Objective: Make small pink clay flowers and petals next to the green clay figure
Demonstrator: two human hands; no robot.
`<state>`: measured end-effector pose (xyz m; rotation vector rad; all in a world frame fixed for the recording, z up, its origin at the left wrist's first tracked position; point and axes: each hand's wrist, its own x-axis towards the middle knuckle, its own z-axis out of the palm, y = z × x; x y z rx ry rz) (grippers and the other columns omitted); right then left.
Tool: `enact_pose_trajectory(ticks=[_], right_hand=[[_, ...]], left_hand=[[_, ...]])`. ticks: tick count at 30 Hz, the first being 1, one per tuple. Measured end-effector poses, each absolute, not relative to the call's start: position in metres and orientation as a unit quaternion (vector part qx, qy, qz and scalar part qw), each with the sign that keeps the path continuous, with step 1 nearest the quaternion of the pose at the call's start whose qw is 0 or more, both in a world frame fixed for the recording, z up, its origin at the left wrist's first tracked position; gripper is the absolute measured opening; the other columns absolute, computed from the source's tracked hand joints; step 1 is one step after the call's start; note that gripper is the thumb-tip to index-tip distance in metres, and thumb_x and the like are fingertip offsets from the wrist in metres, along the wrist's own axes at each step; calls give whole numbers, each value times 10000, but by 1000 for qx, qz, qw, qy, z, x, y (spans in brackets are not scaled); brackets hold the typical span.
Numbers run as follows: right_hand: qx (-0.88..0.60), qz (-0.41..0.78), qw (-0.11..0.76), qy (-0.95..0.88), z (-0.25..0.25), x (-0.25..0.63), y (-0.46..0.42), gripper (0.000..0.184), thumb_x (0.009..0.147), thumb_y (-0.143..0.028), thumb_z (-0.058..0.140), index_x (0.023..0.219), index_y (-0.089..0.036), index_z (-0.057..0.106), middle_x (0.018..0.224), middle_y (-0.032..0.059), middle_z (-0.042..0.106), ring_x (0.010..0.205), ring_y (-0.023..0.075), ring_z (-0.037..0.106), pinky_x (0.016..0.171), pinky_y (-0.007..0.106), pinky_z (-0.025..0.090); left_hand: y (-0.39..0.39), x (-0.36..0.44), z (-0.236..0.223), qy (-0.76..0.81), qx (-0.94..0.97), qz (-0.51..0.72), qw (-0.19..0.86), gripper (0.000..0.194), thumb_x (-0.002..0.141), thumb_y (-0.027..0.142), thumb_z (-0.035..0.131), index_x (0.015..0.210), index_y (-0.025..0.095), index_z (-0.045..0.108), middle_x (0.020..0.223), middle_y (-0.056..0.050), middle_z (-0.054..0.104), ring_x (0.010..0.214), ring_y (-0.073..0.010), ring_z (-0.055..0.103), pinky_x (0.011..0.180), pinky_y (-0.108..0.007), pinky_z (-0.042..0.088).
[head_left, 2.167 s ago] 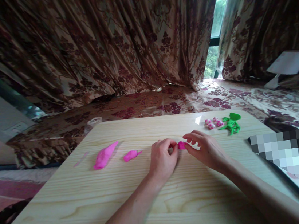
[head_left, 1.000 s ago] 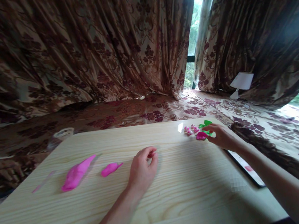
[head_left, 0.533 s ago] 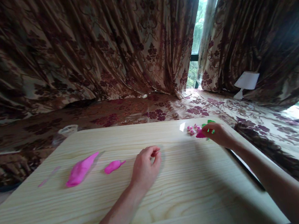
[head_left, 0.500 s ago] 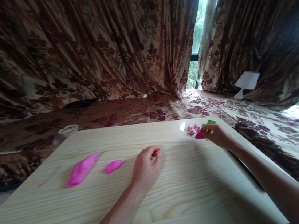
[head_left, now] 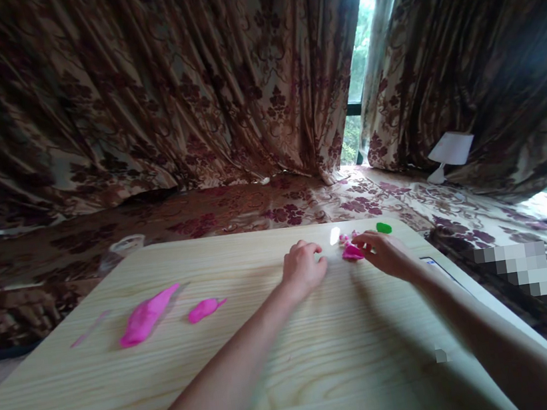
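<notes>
My right hand [head_left: 387, 254] is at the far right of the table, its fingers pinched at the edge of a small bright pink piece of soft modelling clay [head_left: 352, 253]. Just behind that piece sit several small pink-and-white balls [head_left: 344, 239], partly covered by it and by my fingers. My left hand [head_left: 305, 269] hovers a little to the left, thumb and fingers apart with nothing between them. A green lump [head_left: 384, 227] lies beyond my right hand. On the left side are a large pointed pink clay lump [head_left: 148, 317] and a smaller one [head_left: 203, 310] with a thin tail.
The wooden table [head_left: 296, 377] carries a thin pale pink strip [head_left: 89, 329] at far left. A dark flat device [head_left: 437, 266] lies by the right edge, partly under my forearm. Behind the table stand a clear tub [head_left: 121, 248] and a white lamp [head_left: 450, 149].
My left hand has moved right and away from me, toward the pink piece. My right hand has shifted slightly left with that piece, uncovering the green lump.
</notes>
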<state>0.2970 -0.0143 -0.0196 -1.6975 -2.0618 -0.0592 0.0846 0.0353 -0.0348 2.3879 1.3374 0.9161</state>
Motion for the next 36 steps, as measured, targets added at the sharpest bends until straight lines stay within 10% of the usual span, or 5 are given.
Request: enact_pose_trajectory(ticks=[12, 36], right_hand=[[-717, -22, 222, -660, -35, 305, -15, 275, 799, -382, 509, 699, -178, 665, 720, 34, 605, 581, 117, 528, 526, 223, 305], [-719, -6, 212, -662, -47, 310, -11, 211, 822, -369, 507, 850, -217, 651, 838, 36, 617, 733, 146, 554, 574, 223, 311]], left_hand=[[45, 159, -56, 448, 832, 313, 100, 147, 738, 325, 551, 727, 225, 658, 839, -53, 624, 857, -208, 528, 763, -325, 393], [37, 173, -60, 449, 833, 313, 80, 102, 730, 265, 543, 799, 245, 616, 819, -2, 659, 847, -196, 535, 745, -300, 372]])
